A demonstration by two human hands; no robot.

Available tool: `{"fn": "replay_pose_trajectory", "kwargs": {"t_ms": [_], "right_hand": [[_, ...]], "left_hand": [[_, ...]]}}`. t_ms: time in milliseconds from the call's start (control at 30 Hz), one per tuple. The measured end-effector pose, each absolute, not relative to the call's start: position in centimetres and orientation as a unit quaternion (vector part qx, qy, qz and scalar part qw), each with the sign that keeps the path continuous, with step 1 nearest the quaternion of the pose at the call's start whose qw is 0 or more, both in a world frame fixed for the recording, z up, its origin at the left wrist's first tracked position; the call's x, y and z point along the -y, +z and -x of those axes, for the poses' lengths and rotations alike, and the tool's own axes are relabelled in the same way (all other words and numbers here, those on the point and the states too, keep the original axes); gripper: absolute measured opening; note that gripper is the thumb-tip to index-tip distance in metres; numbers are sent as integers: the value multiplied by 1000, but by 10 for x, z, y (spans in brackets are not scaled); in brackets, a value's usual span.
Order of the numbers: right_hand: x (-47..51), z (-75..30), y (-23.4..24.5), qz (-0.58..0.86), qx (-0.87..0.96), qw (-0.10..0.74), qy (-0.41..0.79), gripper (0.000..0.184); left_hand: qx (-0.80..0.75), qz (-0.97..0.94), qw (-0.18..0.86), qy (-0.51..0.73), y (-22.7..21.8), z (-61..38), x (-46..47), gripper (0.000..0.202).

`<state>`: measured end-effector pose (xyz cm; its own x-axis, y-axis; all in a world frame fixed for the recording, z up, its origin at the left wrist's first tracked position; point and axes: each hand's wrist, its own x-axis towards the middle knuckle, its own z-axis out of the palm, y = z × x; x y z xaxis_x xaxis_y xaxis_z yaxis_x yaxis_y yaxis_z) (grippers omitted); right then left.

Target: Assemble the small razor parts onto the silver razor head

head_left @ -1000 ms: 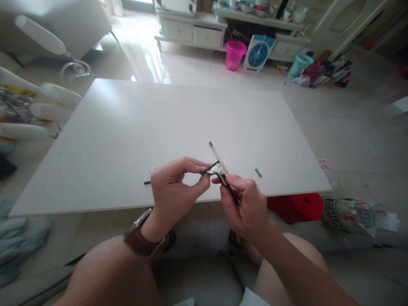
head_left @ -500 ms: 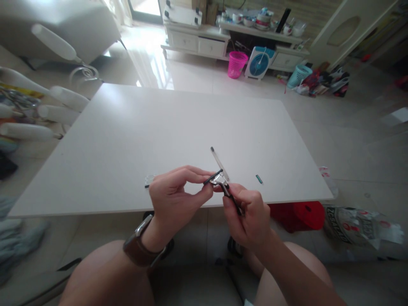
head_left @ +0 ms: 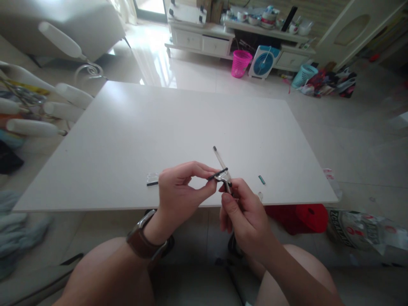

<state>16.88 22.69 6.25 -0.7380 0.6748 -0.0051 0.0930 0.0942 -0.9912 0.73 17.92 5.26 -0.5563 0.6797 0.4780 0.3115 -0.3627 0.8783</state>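
My left hand (head_left: 180, 193) pinches a thin black strip (head_left: 217, 174) at the head of a small razor-like tool (head_left: 225, 180). My right hand (head_left: 244, 212) is wrapped round that tool's dark handle, just above the near edge of the white table (head_left: 159, 127). A slim clear stick with a dark tip (head_left: 218, 156) lies on the table right behind the tool. A small clear piece with a black strip (head_left: 152, 179) lies left of my left hand. A tiny green piece (head_left: 262, 179) lies to the right. A brown watch (head_left: 143, 240) sits on my left wrist.
White chair rails (head_left: 47, 112) stand at the table's left side. A red object (head_left: 299, 216) and a printed plastic bag (head_left: 363, 229) lie on the floor to the right. A pink basket (head_left: 240, 63), a blue fan (head_left: 264, 61) and a white cabinet (head_left: 204, 40) stand far back.
Both hands have shifted slightly to the right with the tool. My right hand has turned so its fingers cover more of the handle. The view has tilted a little.
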Motion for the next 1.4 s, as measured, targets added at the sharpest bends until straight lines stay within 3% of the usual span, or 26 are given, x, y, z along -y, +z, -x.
{"fn": "replay_pose_trajectory", "kwargs": {"t_ms": [233,467,1400], "right_hand": [[-224,-169,59,287,628,221,689,35],[-223,-167,53,311,653,246,646,29],[-220,-165,57,308,631,212,680,32]], "left_hand": [[-549,-455,172,679,51,-9,-182,20],[-576,-455,173,657,51,-7,-183,19],[-565,-496,190,631,62,-1,-181,21]]}}
